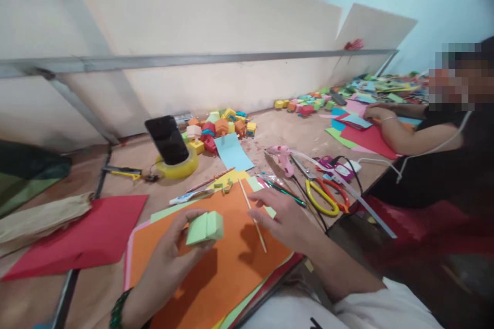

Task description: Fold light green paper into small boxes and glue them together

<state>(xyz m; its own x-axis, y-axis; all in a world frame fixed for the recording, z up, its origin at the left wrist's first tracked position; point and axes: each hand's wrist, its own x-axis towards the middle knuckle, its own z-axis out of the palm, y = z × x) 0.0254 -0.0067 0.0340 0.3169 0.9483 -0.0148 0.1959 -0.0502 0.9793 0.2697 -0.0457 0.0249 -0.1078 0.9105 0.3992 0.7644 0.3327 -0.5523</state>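
co-worker's face [459, 79]: blurred | red paper [88, 236]: left corner cut off | far paper pile [386, 87]: too small

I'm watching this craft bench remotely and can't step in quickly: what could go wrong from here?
The left hand pinches the folded green paper box lightly; a tighter squeeze could crush its folds. The right hand rests by the thin wooden stick, which might roll or snap under it. The scissors and glue gun lie close by with a cord near the table edge, so a sweep could snag them.
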